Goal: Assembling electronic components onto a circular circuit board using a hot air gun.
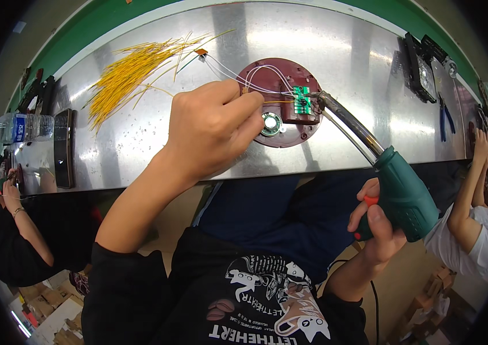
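Observation:
A dark red round housing (307,72) lies on the metal table with a small green circuit board (302,102) mounted in it. Near the housing's lower left is a round speaker (271,123). My right hand (379,227) is wrapped round the handle of a dark green soldering gun (406,192), a finger at its red trigger. The gun's tip is at the board's right upper side; whether it touches cannot be made out. My left hand (216,126) is closed in a pinch over the housing's left edge, with a thin yellow wire (277,102) running from its fingers to the board.
White wires (221,66) loop from the board to a small orange-topped part (201,52). A heap of yellow wires (126,72) lies left. Further left are a phone (64,148) and a bottle (22,127); right are blue-handled pliers (444,118) and black cases (420,69). Co-workers sit on both sides.

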`<state>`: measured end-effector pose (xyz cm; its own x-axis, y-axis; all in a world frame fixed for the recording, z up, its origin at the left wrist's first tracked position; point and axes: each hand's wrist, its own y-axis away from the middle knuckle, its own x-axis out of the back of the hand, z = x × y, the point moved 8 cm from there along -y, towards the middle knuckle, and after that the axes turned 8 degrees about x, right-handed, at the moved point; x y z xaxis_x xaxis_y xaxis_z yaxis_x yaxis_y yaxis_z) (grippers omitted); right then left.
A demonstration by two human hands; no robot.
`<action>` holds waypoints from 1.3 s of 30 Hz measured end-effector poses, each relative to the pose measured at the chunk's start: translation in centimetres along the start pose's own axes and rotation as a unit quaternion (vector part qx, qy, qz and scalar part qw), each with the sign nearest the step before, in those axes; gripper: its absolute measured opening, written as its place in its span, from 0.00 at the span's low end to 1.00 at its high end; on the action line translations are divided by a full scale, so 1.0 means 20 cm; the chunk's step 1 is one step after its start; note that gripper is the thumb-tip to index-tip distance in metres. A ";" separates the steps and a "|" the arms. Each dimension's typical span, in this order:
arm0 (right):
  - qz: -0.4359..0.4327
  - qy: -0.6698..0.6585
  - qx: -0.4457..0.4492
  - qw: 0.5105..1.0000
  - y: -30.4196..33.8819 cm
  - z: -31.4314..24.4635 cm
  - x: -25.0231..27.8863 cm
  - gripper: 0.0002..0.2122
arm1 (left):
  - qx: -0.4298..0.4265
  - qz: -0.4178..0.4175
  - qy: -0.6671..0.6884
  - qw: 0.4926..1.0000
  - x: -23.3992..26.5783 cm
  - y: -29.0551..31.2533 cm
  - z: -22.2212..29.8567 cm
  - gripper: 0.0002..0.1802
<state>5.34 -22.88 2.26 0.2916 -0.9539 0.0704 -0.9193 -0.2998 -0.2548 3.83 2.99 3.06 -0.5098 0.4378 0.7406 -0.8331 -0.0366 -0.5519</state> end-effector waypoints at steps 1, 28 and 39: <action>0.000 -0.001 -0.001 1.000 0.00 0.00 0.00 0.18 | 0.001 0.000 -0.002 1.000 0.00 0.00 0.00 0.08; -0.012 -0.041 0.042 0.998 0.05 0.00 0.03 0.19 | 0.026 0.136 -0.022 0.990 0.17 0.04 -0.01 0.12; -0.031 -0.065 0.022 0.997 0.04 0.03 -0.02 0.19 | -0.025 0.017 0.034 0.999 0.03 -0.01 0.11 0.09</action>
<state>4.61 -22.65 1.53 0.3813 -0.9237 -0.0378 -0.8869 -0.3539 -0.2969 3.22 1.35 4.43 -0.5204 0.4969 0.6944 -0.8032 -0.0089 -0.5956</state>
